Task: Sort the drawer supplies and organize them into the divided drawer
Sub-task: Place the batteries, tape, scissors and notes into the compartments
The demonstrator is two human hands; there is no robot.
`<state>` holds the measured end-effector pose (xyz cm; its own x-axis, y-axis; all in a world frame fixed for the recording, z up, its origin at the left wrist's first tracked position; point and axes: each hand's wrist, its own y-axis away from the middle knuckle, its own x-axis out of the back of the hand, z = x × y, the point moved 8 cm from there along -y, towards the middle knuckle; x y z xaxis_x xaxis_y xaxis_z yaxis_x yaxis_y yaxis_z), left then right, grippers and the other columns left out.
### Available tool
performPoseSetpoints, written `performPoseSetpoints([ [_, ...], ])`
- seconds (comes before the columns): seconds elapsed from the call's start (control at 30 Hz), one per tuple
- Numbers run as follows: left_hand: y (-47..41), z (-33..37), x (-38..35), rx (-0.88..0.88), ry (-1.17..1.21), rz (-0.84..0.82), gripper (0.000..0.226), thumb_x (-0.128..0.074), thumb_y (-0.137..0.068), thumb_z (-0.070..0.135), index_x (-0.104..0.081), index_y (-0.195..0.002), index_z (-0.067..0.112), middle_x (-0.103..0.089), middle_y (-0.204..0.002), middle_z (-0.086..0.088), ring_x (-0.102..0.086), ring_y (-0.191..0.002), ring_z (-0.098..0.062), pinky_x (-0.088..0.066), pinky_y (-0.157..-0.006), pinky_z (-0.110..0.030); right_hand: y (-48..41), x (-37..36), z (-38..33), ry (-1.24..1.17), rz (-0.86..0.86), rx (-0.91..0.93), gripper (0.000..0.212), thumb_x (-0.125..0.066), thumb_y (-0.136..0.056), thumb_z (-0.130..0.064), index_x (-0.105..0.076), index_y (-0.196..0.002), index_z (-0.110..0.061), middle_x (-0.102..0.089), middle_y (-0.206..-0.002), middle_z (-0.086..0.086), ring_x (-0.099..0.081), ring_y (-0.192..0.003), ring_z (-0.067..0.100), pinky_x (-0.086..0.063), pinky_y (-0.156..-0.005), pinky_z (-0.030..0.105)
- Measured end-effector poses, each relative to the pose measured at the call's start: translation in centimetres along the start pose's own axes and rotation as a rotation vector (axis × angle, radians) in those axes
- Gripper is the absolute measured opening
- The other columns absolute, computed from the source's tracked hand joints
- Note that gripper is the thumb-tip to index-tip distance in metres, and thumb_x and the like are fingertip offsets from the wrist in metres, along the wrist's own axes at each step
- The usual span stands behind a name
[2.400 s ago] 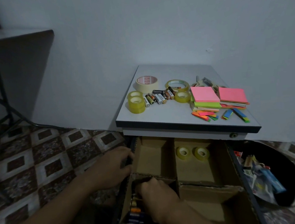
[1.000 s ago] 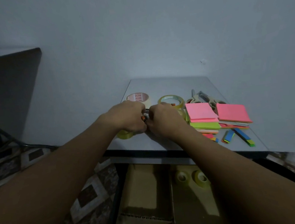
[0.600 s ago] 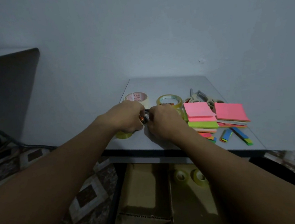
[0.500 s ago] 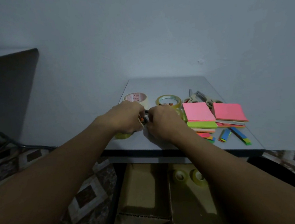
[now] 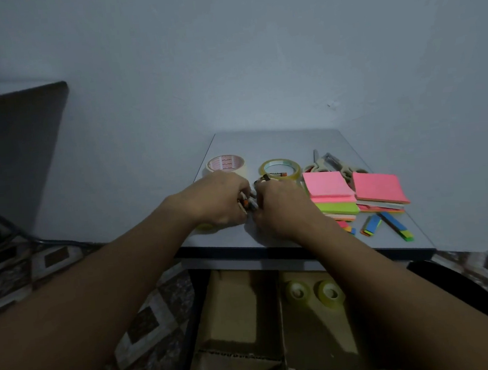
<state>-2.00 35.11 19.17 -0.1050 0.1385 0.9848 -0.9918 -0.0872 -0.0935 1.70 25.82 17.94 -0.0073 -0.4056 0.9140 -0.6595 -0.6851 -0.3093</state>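
Head view: your left hand (image 5: pixel 223 200) is curled round a bunch of batteries (image 5: pixel 246 204) on the table (image 5: pixel 277 140), near its front left. Your right hand (image 5: pixel 280 208) curls onto the same bunch from the other side. Below the table's front edge the drawer (image 5: pixel 236 312) stands open, with two tape rolls (image 5: pixel 330 293) inside.

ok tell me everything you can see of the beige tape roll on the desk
The beige tape roll is wide, with a red-printed pale core. It lies flat, hole up, at the back left of the grey desk top, apart from the clear roll. The left hand, gripping batteries, hides its near edge.
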Motion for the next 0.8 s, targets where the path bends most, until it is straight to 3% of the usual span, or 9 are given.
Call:
performPoseSetpoints([
  [0.17,0.6,0.8,-0.1,-0.037,-0.025,-0.003,0.031,-0.071,-0.082,0.033,-0.071,-0.113,0.029,-0.070,-0.108,0.002,-0.062,-0.096,-0.020,-0.053,-0.077,-0.031,0.4,0.3,-0.5,-0.002,-0.029,0.013,0.015,-0.063,-0.083,-0.033,-0.055,-0.089,-0.022,-0.061,-0.091,0.004,-0.050,-0.078,0.018,-0.038,-0.063,0.028],
  [0.27,1.3,2.0,0.4,-0.088,-0.224,0.068,0.022,-0.062,-0.091,0.036,-0.068,-0.111,0.030,-0.066,-0.104,0.000,-0.057,-0.098,-0.023,-0.046,-0.082,-0.037,0.8,0.8,-0.8,0.024,-0.028,0.026,0.008,-0.060,-0.088,-0.026,-0.056,-0.088,-0.019,-0.059,-0.086,0.003,-0.047,-0.077,0.019,-0.037,-0.065,0.028],
  [0.37,1.8,2.5,0.3,-0.093,-0.268,0.088,0.014,-0.059,-0.094,0.031,-0.067,-0.105,0.027,-0.060,-0.094,-0.001,-0.047,-0.082,-0.021,-0.050,-0.082,-0.040,1.2,1.3,-1.0,0.052,-0.038,0.013,0.022,-0.060,-0.090,-0.025,-0.046,-0.074,-0.020,-0.040,-0.068,-0.005,-0.046,-0.075,0.018,-0.038,-0.066,0.028],
  [0.47,2.4,2.7,-0.1,-0.085,-0.221,0.085,0.013,-0.060,-0.093,0.024,-0.071,-0.101,0.023,-0.066,-0.099,-0.005,-0.058,-0.081,-0.023,-0.054,-0.075,-0.039,1.5,1.5,-0.9,0.080,-0.038,-0.009,0.034,-0.059,-0.089,-0.025,-0.035,-0.065,-0.020,-0.044,-0.074,0.002,-0.044,-0.073,0.021,-0.037,-0.067,0.029],
  [0.53,2.9,3.0,-0.3,-0.087,-0.228,0.113,0.014,-0.058,-0.092,0.020,-0.070,-0.099,0.020,-0.067,-0.100,-0.006,-0.063,-0.087,-0.026,-0.053,-0.074,-0.038,1.5,1.1,-0.4,0.074,-0.038,-0.035,0.033,-0.060,-0.089,-0.027,-0.038,-0.066,-0.017,-0.049,-0.077,0.007,-0.046,-0.073,0.024,-0.036,-0.066,0.028],
  [0.63,3.4,3.6,-0.3,-0.088,-0.336,0.161,0.012,-0.055,-0.092,0.016,-0.065,-0.095,0.021,-0.067,-0.099,-0.005,-0.057,-0.084,-0.024,-0.040,-0.071,-0.032,1.4,0.7,0.3,0.052,-0.019,-0.084,0.023,-0.062,-0.088,-0.029,-0.049,-0.076,-0.015,-0.053,-0.079,0.008,-0.057,-0.079,0.027,-0.036,-0.063,0.027],
  [0.8,4.0,4.5,-0.4,-0.084,-0.405,0.181,0.018,-0.054,-0.092,0.013,-0.067,-0.102,0.019,-0.068,-0.103,-0.003,-0.061,-0.092,-0.023,-0.033,-0.072,-0.031,1.6,0.8,0.5,0.042,0.008,-0.091,0.017,-0.062,-0.089,-0.029,-0.053,-0.084,-0.015,-0.058,-0.086,0.007,-0.053,-0.076,0.021,-0.039,-0.061,0.028],
])
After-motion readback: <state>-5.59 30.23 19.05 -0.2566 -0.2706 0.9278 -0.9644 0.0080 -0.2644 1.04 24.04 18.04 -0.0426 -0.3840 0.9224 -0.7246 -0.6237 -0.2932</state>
